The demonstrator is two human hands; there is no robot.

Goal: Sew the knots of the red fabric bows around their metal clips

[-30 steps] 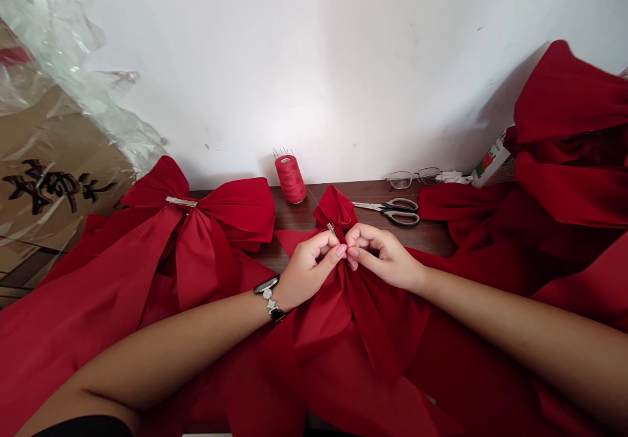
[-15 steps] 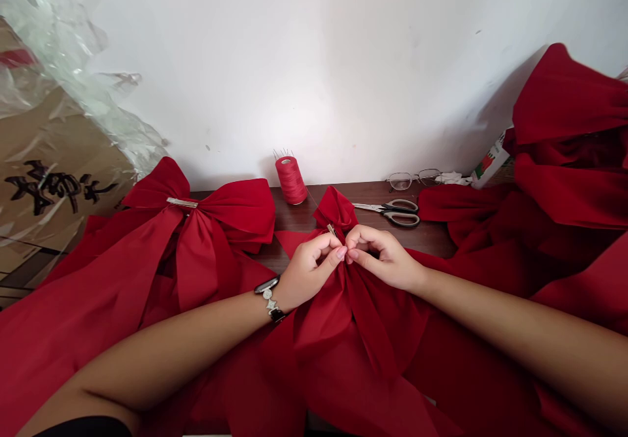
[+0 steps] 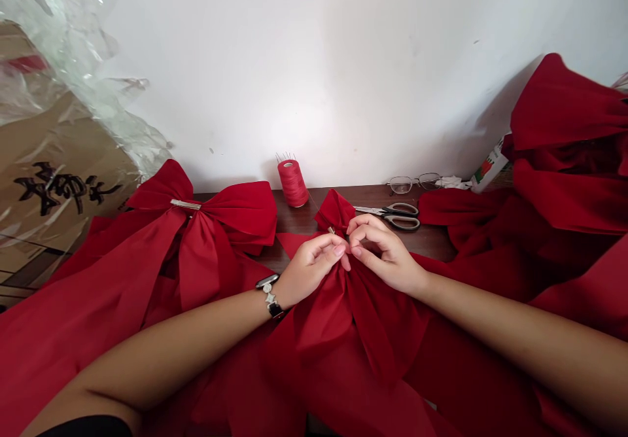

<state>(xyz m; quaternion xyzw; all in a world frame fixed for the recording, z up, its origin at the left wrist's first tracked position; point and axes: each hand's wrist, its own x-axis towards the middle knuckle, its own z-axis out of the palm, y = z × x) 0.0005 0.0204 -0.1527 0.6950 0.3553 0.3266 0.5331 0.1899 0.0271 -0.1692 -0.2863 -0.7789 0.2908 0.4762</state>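
My left hand (image 3: 310, 268) and right hand (image 3: 386, 255) grasp, fingers pinched, the soft, light red fabric bow (image 3: 324, 313) at twelve o'clock; its gathered centre offers the firmest hold.

Inventory, my own person: left hand (image 3: 311, 268) and right hand (image 3: 387, 257), both bare and slim-fingered; fingernails (image 3: 339, 250) short, rounded, glossy. Left wrist: one wristwatch (image 3: 269, 295), dark oval face, silver-toned band of linked round charms, black rectangular link. Left forearm (image 3: 171, 345) and right forearm (image 3: 515, 319), bare, no sleeves. Lower frame edge: a strip of black garment (image 3: 86, 428), cut off.
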